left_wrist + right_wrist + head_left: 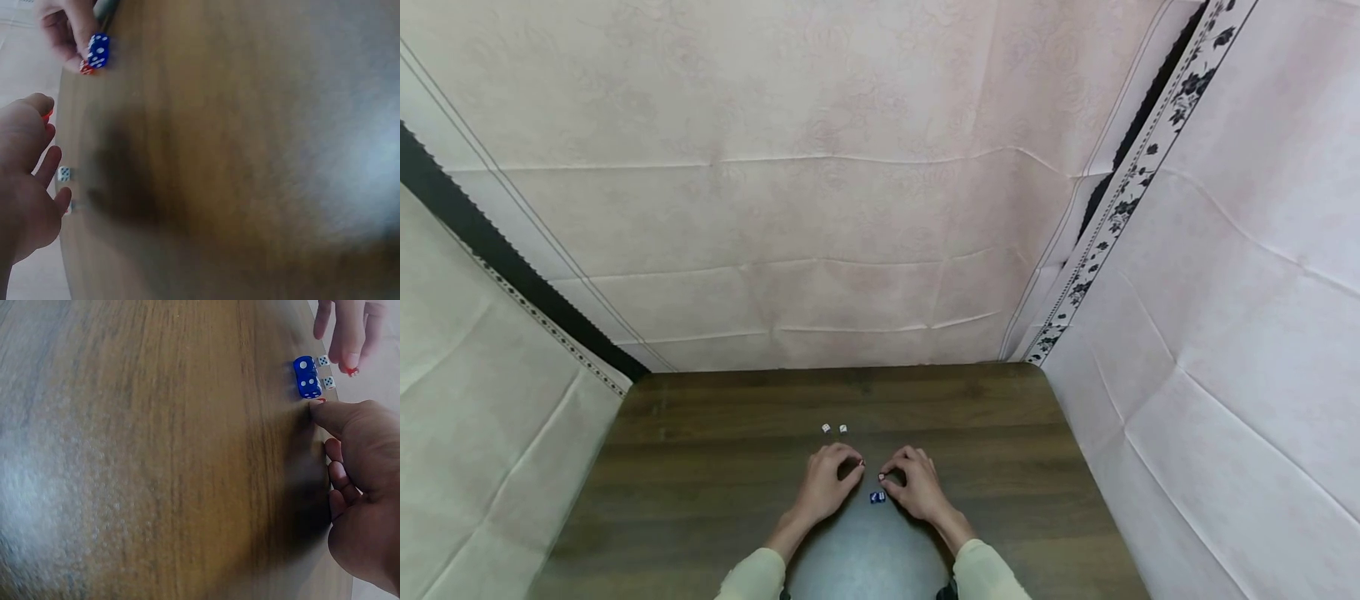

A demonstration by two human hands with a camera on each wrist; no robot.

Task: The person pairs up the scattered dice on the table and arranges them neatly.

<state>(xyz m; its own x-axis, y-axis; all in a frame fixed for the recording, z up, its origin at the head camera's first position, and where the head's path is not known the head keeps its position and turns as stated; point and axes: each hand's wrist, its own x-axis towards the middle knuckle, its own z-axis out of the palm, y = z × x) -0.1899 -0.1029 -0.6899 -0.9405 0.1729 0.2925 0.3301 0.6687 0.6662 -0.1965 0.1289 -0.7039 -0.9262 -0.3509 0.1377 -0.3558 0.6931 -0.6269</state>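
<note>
Small red, white-pipped cubic die (882,477): pinched between thumb and finger of the right hand (921,483), right beside the blue pair. Whether its base bears on the desk (700,458), cannot tell.

Second red die (862,462): at the tips of thumb and finger of the left hand (827,479), over toward the middle. Both grips are closed down to one die apiece; the remaining fingers lie loosely bent.

Two glossy blue plastic dice (306,376), white-pipped, on the desk side by side, seemingly touching. Nearest to the right thumb, so that is the likely trouble: a dragging thumb could knock the pair askew. Advice: light pinch on opposite faces, wrist high, release straight down, thumb and finger parting evenly so the cube does not twist.

Two small white, dark-pipped dice (843,428) stand farther out, a gap between them, beyond the left fingertips; left knuckles should clear them.

Desk is brown wood-grained and looks smooth; small cubes would probably skid if nudged. Pale creased cloth (850,208) hangs behind.
</note>
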